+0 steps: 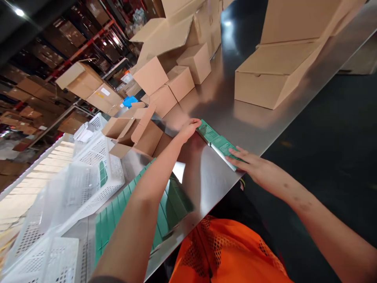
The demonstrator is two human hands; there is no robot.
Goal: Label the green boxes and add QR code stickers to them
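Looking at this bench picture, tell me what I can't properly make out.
All in the head view:
- Print on the green packaging between the hands: too small and blurred to read.
- Part of its nearer end: hidden under the fingers of the right hand.
- Part of the green row: hidden behind the left forearm.
- Large carton, upper right: cut off by the top edge.
- Goods on the storage racks: dark and blurred.

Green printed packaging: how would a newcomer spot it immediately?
On the metal table, find the left hand and right hand. The green printed packaging lies between them, touched at both ends. Unlike the row of green packs beside the white basket, it lies apart.
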